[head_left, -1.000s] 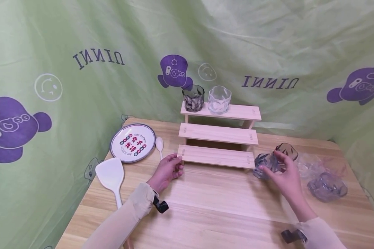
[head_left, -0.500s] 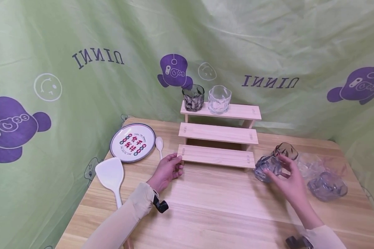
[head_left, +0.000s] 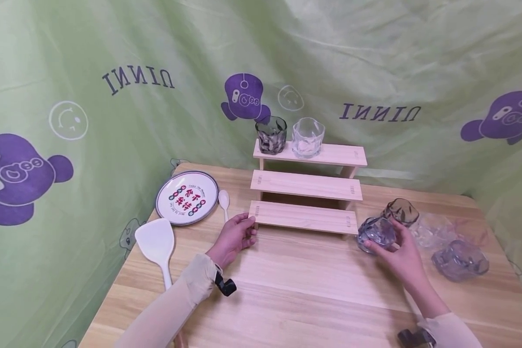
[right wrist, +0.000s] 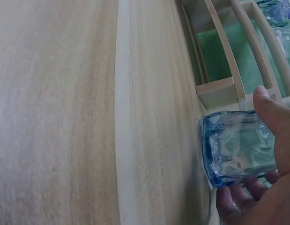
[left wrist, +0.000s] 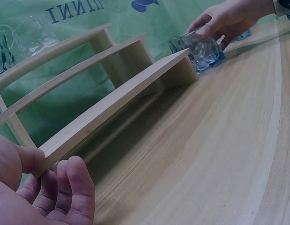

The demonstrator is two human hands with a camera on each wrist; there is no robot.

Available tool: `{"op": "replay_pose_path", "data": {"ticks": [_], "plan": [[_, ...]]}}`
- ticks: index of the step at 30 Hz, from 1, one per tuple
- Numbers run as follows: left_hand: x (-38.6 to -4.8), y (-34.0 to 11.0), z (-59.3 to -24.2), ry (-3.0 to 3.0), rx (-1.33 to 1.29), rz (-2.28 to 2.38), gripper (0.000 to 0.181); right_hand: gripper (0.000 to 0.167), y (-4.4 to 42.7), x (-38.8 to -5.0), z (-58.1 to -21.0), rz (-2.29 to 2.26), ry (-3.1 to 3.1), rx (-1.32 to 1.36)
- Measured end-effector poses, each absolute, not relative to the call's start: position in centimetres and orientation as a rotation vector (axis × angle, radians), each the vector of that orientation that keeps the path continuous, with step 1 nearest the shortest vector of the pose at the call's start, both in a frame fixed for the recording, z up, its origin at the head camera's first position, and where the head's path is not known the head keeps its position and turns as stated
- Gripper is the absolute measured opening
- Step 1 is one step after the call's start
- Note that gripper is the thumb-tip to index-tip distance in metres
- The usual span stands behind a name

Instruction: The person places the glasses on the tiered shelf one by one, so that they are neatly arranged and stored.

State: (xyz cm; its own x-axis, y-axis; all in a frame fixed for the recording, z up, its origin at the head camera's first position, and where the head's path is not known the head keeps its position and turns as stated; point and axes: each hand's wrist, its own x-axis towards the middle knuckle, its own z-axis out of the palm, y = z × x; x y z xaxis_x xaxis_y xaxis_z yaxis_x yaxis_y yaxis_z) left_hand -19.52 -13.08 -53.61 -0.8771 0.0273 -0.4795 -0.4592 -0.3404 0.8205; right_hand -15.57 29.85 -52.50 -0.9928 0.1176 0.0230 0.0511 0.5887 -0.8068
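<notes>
My left hand pinches the left end of the lowest step of a three-tier wooden display stand. In the left wrist view the thumb lies over the board's end and the fingers curl below it. Off the stand's right end, my right hand holds a bluish clear glass with thumb and fingers around its side. The right wrist view has that glass low at the table surface, close to the stand's end; whether it touches the wood I cannot tell. A grey glass and a clear glass occupy the top step.
Behind the right hand stand a brownish glass, a clear glass and a bluish-grey glass. At left lie a printed plate, a small white spoon and a white spatula. A green curtain surrounds the table.
The right hand and its glass have shifted slightly to the right and toward the front, and the glass has turned a little. The left hand stays on the stand.
</notes>
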Motion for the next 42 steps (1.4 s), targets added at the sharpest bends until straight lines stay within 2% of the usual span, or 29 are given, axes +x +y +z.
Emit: {"op": "replay_pose_path", "data": {"ticks": [8,17,29,42], "plan": [[-19.8,-13.1,-53.5,1.583,-0.552,2.295,0.045,0.108,30.1,-15.8,-52.7,1.467,-2.766,-0.129],[-19.7,-13.1,-53.5,1.596,-0.541,2.285,0.038,0.105,30.2,-15.5,-52.8,1.423,-2.791,-0.120],[-19.7,-13.1,-53.5,1.602,-0.542,2.289,0.038,0.101,30.3,-15.8,-51.8,1.449,-2.777,-0.160],[-19.9,-13.2,-53.7,1.580,-0.534,2.287,0.039,0.089,30.7,-17.4,-46.0,1.387,-2.691,-0.079]]}}
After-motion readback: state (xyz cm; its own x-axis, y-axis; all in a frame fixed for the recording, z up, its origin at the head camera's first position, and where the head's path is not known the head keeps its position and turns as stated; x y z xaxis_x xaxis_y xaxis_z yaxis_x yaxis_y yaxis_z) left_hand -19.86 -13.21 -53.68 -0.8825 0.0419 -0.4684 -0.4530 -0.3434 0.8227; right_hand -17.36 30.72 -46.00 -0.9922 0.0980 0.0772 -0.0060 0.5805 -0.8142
